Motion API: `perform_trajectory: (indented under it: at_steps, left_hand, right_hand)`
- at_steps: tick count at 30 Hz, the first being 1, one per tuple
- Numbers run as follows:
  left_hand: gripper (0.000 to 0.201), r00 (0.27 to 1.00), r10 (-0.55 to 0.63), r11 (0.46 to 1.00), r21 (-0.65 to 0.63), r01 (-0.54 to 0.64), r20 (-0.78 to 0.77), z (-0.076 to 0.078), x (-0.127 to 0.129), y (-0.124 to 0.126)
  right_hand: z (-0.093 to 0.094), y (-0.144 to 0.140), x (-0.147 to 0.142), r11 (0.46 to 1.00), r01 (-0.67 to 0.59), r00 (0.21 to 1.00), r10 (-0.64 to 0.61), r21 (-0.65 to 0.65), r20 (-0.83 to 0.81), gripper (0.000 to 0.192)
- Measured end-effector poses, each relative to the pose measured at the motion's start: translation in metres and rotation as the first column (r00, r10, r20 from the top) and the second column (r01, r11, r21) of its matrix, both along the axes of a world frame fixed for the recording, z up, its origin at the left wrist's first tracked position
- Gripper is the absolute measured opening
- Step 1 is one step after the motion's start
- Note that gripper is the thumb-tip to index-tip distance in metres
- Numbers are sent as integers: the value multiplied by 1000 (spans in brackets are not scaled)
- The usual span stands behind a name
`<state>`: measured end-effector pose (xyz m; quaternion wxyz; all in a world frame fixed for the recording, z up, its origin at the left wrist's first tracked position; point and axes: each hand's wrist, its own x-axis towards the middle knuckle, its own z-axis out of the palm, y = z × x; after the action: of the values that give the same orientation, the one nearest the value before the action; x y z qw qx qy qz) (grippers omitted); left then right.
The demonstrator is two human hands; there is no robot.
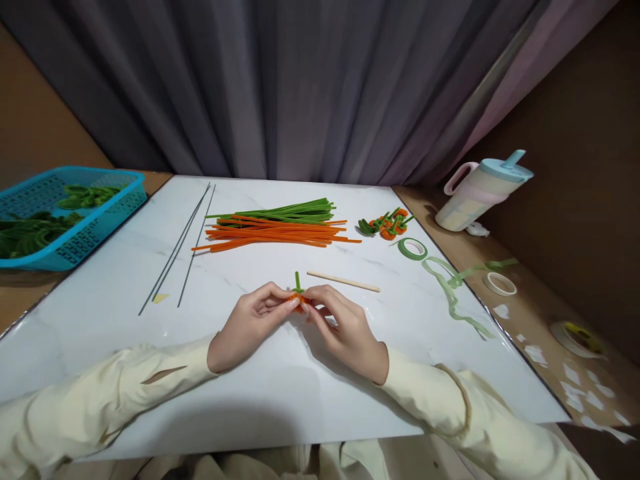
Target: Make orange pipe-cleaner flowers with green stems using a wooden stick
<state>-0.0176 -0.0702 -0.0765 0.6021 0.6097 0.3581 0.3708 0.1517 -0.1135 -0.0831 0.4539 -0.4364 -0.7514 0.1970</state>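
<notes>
both hands low over worktop (125, 347), left hand (250, 320) and right hand (345, 330) fingertip to fingertip, pinching small orange coil (299, 299) with green stem (297, 281) poking up, keeps it from unwinding. wooden stick (343, 281) just behind, orange and green pipe cleaners (280, 227) farther back within reach.

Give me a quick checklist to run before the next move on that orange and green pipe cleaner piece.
1. Piece held by both hands: ok; left hand and right hand pinch the orange and green piece.
2. Green stem end pointing up: ok.
3. Wooden stick within reach: ok, just beyond the hands.
4. Spare pipe cleaners available: ok.
5. Green tape roll nearby: ok.
6. Orange wrap tight: cannot tell, fingers cover it.
</notes>
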Motion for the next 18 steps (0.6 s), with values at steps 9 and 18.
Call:
perform_trajectory:
  at_steps: [9,18]
  left_hand:
    - [19,993,-34,917,-392,78,116,1,0,3]
    - [18,992,-48,901,-424,94,117,0,0,8]
  right_hand:
    - [-8,3,1,999,-5,999,3,45,46,15]
    - [-8,5,2,1000,2,998,-2,5,62,13]
